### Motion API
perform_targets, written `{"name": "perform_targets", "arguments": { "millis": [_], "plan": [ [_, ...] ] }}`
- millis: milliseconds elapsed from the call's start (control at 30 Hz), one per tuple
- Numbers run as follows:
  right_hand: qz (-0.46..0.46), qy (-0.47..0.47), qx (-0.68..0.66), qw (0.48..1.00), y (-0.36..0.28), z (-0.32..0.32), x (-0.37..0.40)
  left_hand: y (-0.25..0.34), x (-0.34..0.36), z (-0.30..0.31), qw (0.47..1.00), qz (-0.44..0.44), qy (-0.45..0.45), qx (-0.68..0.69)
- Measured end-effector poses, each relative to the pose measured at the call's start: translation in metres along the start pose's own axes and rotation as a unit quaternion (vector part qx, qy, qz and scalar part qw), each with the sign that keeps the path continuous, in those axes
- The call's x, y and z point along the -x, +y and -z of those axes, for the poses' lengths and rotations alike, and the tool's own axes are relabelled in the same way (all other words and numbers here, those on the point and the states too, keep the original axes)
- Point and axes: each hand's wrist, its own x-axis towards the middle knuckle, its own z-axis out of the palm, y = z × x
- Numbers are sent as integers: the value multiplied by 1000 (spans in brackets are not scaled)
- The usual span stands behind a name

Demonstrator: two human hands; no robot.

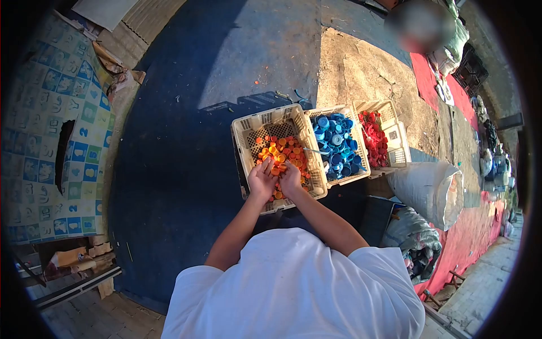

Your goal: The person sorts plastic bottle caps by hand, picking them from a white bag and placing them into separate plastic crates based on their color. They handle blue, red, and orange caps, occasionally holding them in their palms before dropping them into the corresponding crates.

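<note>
Left hand [261,181]: palm partly turned up, fingers curled inward at the orange caps [278,158]. Right hand [291,178]: fingers bent toward the left hand. Both sets of fingers form a loose cup, with a small gap between the hands. Whether any cap is pinched: cannot tell.

Orange caps: directly beneath and around the fingers, loose in the near crate [241,148]. Shades range from yellow-orange to red-orange. Beyond the fingertips, bare lattice shows at the crate's far end; fill is partial.

Right of the fingers: the middle crate [350,178], beside the near crate, heaped with blue caps [337,140]. Farther right: the end crate [386,113] with red caps [374,138].

Progress, as judged: colours are largely separated, one group per crate. Handling of the orange group is under way; the amount left cannot be determined.
</note>
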Motion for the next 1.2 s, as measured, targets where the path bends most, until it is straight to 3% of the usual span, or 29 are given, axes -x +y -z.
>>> {"name": "perform_targets", "arguments": {
  "millis": [433,667,767,867,1200],
  "plan": [
    [13,-14,-1,1000,-14,15,24,-10,6,-16,999,10,-8,-31],
    [76,42,-119,989,-43,32,73,-53,5,-51,988,83,-21,-132],
    [115,-6,-83,990,-53,87,79,-87,4,-73,968,150,-21,-200],
    [106,44,-121,986,-84,119,137,-129,-14,-68,944,201,-57,-254],
    [228,203,-253,918,-111,281,237,-327,25,-109,879,311,-147,-331]
  ]
}}
